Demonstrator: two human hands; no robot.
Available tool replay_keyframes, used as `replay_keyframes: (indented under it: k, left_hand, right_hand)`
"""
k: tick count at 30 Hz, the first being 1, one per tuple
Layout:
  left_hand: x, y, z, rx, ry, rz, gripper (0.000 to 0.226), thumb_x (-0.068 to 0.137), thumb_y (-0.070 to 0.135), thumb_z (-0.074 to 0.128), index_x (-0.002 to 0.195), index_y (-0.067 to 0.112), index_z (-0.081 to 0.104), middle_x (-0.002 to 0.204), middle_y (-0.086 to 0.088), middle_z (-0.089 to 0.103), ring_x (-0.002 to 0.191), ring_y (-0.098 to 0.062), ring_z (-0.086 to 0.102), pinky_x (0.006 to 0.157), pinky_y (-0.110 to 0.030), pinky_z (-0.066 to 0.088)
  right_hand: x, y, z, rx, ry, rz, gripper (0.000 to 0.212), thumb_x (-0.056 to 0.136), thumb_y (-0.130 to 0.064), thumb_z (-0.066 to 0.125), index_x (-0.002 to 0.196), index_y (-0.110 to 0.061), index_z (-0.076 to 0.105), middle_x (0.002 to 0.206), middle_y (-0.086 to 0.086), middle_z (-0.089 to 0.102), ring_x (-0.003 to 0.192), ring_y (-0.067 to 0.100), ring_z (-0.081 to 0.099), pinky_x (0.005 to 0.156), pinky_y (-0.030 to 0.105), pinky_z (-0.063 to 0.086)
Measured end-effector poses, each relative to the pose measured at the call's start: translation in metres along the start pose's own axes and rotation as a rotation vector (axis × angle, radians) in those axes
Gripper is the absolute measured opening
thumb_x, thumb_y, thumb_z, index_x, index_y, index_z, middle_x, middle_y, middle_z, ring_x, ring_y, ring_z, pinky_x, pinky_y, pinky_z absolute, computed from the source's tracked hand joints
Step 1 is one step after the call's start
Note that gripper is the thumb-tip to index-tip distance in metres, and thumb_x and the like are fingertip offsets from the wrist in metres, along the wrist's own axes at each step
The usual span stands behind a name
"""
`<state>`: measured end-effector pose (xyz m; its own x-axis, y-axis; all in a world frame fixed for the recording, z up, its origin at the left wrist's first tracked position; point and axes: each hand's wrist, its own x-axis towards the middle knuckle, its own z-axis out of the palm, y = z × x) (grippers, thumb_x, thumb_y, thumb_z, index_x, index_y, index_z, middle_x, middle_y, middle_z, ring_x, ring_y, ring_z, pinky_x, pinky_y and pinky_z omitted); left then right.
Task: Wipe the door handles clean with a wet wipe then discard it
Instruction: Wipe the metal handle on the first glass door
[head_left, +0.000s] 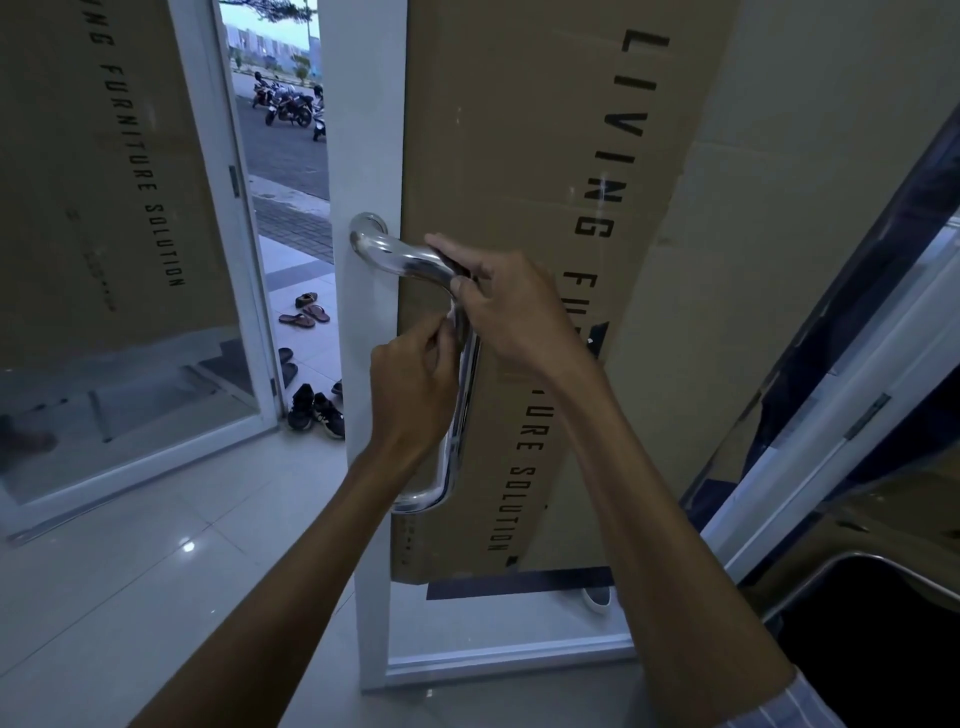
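Steel handle (457, 364) at frame centre: both hands are curling round its upper bend, left hand (410, 384) pinching below, right hand (506, 306) gripping above, likely rubbing; wipe unseen.

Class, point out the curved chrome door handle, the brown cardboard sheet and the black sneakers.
Curved chrome door handle (395, 253): head view, upper bend.
Brown cardboard sheet (519, 156): head view, plain face.
Black sneakers (314, 413): head view, between the pair.

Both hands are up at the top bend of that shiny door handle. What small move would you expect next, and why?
Probably a slide downward. Both the right hand and the left hand sit near the upper bend of the door handle, while the long straight bar below them, down to its lower curve, is uncovered. Whether a wipe is between the fingers cannot be seen clearly.
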<state>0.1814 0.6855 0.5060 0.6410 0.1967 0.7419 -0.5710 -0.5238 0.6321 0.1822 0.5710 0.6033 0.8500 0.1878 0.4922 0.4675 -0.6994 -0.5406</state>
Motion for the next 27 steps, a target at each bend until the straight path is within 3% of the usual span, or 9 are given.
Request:
replay_keyframes:
  k: [3,8,11,14,16,20,22,24,27]
  left_hand:
    - [0.005,0.002,0.001,-0.023,0.018,-0.009,0.032,0.109,0.017,0.049,0.083,0.009,0.065,0.066,0.000,0.062,0.057,-0.016,0.055,0.056,-0.034,0.041]
    - [-0.006,-0.013,-0.004,0.005,-0.103,-0.038,0.033,0.109,0.017,0.050,0.082,0.008,0.067,0.062,-0.001,0.060,0.053,-0.016,0.053,0.053,-0.037,0.043]
    - [0.004,-0.004,-0.007,-0.074,-0.048,-0.009,0.034,0.109,0.019,0.050,0.084,0.005,0.068,0.064,-0.006,0.062,0.057,-0.021,0.054,0.056,-0.036,0.042]
    - [-0.004,-0.007,0.000,-0.049,-0.017,0.003,0.032,0.109,0.016,0.051,0.082,0.007,0.066,0.063,-0.002,0.059,0.054,-0.017,0.052,0.054,-0.034,0.041]
    - [-0.021,-0.017,0.006,0.037,-0.023,0.006,0.030,0.108,0.015,0.053,0.082,0.010,0.066,0.063,0.000,0.057,0.052,-0.012,0.049,0.053,-0.036,0.044]
    - [-0.042,-0.028,0.012,0.141,-0.020,0.037,0.028,0.107,0.020,0.052,0.106,0.005,0.076,0.080,-0.007,0.073,0.063,-0.015,0.057,0.073,-0.037,0.052]
    - [-0.045,-0.021,0.017,0.120,0.009,0.012,0.037,0.106,0.027,0.047,0.113,0.005,0.076,0.081,-0.006,0.073,0.064,-0.015,0.056,0.069,-0.036,0.052]
    - [-0.050,-0.014,0.022,0.074,0.039,-0.011,0.036,0.106,0.027,0.047,0.123,0.008,0.072,0.086,-0.003,0.073,0.068,-0.014,0.059,0.067,-0.036,0.054]
    - [-0.068,-0.007,0.033,0.033,0.011,-0.018,0.053,0.102,0.016,0.055,0.153,0.005,0.047,0.122,-0.011,0.072,0.098,-0.019,0.067,0.092,-0.035,0.056]
  right_hand:
    - [0.000,0.000,0.001,-0.015,0.002,-0.004,0.048,0.105,-0.019,0.055,0.145,-0.044,0.059,0.108,-0.019,0.074,0.088,0.007,0.048,0.099,0.042,0.047]
    - [0.001,0.000,0.001,-0.042,0.013,-0.011,0.047,0.105,-0.019,0.056,0.145,-0.044,0.059,0.081,-0.026,0.053,0.082,0.008,0.044,0.093,0.039,0.045]
    - [-0.001,-0.002,0.000,-0.035,0.015,-0.014,0.047,0.105,-0.018,0.056,0.144,-0.043,0.060,0.091,-0.024,0.063,0.079,0.004,0.044,0.095,0.040,0.046]
    - [-0.001,-0.002,-0.001,-0.034,0.019,-0.011,0.048,0.105,-0.017,0.056,0.144,-0.043,0.060,0.107,-0.011,0.078,0.084,0.008,0.047,0.100,0.045,0.050]
    - [0.000,-0.001,0.001,-0.033,0.021,-0.005,0.048,0.105,-0.017,0.056,0.145,-0.043,0.059,0.101,-0.009,0.077,0.083,0.008,0.047,0.097,0.044,0.049]
    - [-0.002,-0.001,0.003,-0.041,0.029,-0.015,0.048,0.105,-0.017,0.056,0.147,-0.041,0.058,0.099,-0.019,0.073,0.077,0.003,0.047,0.101,0.044,0.047]
    - [-0.002,-0.003,0.002,-0.085,0.039,-0.025,0.048,0.106,-0.018,0.056,0.147,-0.042,0.057,0.095,-0.023,0.071,0.084,0.007,0.058,0.109,0.039,0.038]
    - [-0.001,-0.003,0.002,-0.124,0.044,-0.029,0.048,0.106,-0.019,0.056,0.148,-0.043,0.056,0.109,-0.017,0.077,0.099,0.013,0.066,0.106,0.033,0.032]
    - [0.000,0.001,0.005,-0.056,0.045,-0.041,0.048,0.104,-0.018,0.056,0.146,-0.042,0.059,0.093,-0.017,0.071,0.068,-0.004,0.047,0.094,0.038,0.043]
